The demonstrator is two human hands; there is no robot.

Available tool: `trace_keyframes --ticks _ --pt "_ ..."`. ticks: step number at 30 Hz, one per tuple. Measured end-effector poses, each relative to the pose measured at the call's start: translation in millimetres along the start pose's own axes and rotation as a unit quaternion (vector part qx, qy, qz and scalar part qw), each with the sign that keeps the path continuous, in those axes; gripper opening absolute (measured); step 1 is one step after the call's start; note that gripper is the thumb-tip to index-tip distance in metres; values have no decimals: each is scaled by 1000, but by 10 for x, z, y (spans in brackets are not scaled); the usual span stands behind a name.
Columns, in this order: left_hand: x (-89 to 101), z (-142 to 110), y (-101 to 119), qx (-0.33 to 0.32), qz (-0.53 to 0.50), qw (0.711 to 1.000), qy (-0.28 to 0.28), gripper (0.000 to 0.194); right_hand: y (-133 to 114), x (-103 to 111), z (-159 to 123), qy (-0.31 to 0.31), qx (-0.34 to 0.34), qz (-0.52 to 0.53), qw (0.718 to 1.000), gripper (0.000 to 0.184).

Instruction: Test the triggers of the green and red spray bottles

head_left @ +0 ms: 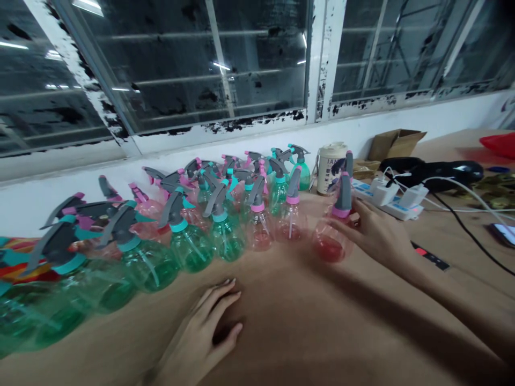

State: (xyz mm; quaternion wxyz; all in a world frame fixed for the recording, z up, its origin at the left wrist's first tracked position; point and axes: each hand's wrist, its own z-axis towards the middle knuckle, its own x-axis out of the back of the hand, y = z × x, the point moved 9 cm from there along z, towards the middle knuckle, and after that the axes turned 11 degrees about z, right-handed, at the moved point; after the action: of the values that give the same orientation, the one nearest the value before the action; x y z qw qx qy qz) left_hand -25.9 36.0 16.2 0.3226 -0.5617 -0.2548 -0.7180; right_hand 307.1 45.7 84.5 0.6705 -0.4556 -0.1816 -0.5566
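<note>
My right hand (372, 233) is closed around a pink spray bottle (330, 247), which stands upright at the right end of a row. Its thumb lies across the front of the bottle, and the other fingers are partly hidden behind. Another grey spray head (349, 161) shows just behind it. My left hand (201, 327) holds nothing, resting low over the table with fingers apart and slightly curled. Nearest to it are green spray bottles, including one with a turquoise collar (228, 241). Two clear pink bottles, one with a pink collar (292, 222), stand left of the held bottle.
Several more spray bottles crowd the table toward the wall. A cream canister (330, 169), a power strip (402, 206) with white chargers, an open cardboard box (396, 143) and a black object (446, 174) sit at right. Cables run to a phone (502, 234); windows line the back.
</note>
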Motion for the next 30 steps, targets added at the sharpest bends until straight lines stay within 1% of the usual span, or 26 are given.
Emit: trace_keyframes --ticks 2,5,7,10,11,13,16,18,20,23,26,28,30 --pt "10 5 -9 5 -15 1000 1 36 -186 35 -147 6 37 25 999 55" --pt "42 10 -2 12 -48 999 -4 37 -618 19 -411 -7 129 83 988 50" --pt "70 1 17 23 -77 997 -12 39 -851 -63 -580 -32 136 116 983 52" --pt "127 -37 58 46 -143 988 -19 45 -1179 -262 -803 -92 118 202 968 53" --pt "157 -52 71 53 -172 984 -17 48 -1285 -313 -861 -102 113 224 963 53" --pt "255 -77 78 66 -236 969 -1 53 -1537 -381 -957 -120 135 260 948 48" --pt "474 -94 53 75 -326 942 30 58 -1907 -418 -1065 -147 191 310 920 36" --pt "618 -97 33 76 -372 924 40 59 -2097 -453 -1132 -168 216 332 903 38" --pt "719 -100 35 74 -400 913 35 64 -2241 -527 -1216 -190 231 339 892 51" --pt "809 -111 36 76 -387 918 39 66 -2395 -691 -1372 -217 250 331 884 64" --pt "814 -131 -65 118 -383 914 65 53 -2486 -818 -1491 -215 277 316 882 71" --pt "779 -147 -149 148 -397 903 73 42 -2518 -847 -1519 -200 302 305 881 78" --pt "767 -159 -193 156 -403 898 80 35 -2530 -852 -1510 -196 328 298 875 83"
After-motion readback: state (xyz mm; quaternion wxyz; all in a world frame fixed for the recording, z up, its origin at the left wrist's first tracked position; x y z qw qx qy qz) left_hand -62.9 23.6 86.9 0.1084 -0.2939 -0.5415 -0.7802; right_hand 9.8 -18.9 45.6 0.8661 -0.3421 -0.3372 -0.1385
